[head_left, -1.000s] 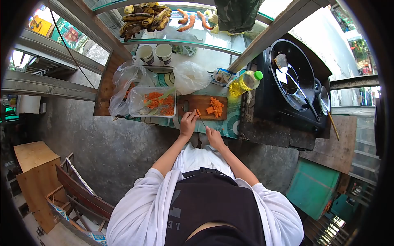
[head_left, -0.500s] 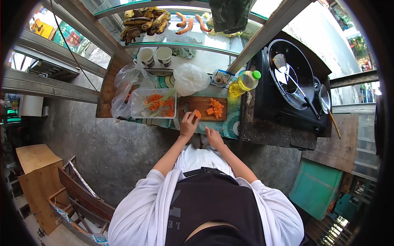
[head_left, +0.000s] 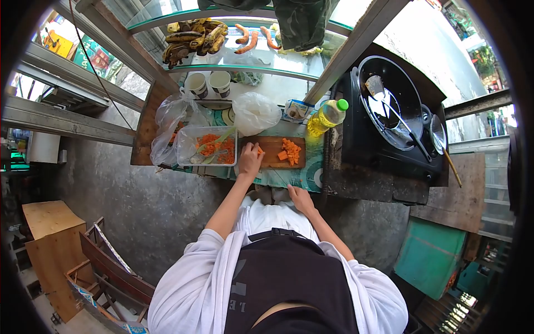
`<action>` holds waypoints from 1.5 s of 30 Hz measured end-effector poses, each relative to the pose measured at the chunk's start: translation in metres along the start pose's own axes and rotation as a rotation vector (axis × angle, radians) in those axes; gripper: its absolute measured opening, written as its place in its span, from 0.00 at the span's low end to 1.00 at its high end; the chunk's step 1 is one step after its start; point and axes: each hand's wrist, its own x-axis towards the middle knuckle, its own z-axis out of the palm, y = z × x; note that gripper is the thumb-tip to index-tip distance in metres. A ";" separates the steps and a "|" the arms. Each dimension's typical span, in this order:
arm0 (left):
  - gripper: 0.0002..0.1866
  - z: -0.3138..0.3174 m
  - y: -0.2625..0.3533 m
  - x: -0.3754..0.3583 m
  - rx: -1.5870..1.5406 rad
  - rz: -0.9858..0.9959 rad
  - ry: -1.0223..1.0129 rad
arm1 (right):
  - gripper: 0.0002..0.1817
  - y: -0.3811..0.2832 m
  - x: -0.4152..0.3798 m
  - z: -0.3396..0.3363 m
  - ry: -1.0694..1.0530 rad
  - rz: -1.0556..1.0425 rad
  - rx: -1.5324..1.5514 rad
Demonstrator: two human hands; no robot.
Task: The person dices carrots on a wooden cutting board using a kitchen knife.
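Note:
My left hand (head_left: 251,160) is closed at the left end of the wooden cutting board (head_left: 268,161), its fingertips on a carrot piece (head_left: 261,151). My right hand (head_left: 301,198) is closed near the table's front edge, gripping what looks like a knife, whose thin blade shows only faintly. On the board's right half lies a pile of chopped carrot (head_left: 290,149). Left of the board stands a clear plastic container (head_left: 207,163) with shredded carrot (head_left: 225,150) and a pale green utensil or strip lying in it.
Behind the board are a plastic bag (head_left: 256,114), two paper cups (head_left: 220,84), a small box (head_left: 297,109) and an oil bottle (head_left: 327,118). To the right, a black wok (head_left: 409,83) sits on a stove. Bananas (head_left: 194,39) and whole carrots (head_left: 248,42) lie on the glass shelf.
My left hand has shifted slightly left and away from me with the carrot piece. My right hand has moved right and toward me, farther from the board.

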 end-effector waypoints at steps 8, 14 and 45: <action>0.21 -0.009 0.035 0.019 0.333 0.051 -0.114 | 0.29 0.005 -0.014 -0.014 0.037 0.041 0.027; 0.20 0.026 0.041 0.009 0.274 0.194 -0.247 | 0.28 0.027 -0.019 -0.014 0.119 0.032 0.039; 0.08 0.023 0.017 -0.007 0.104 0.152 -0.092 | 0.23 -0.013 0.019 0.012 -0.106 0.271 0.695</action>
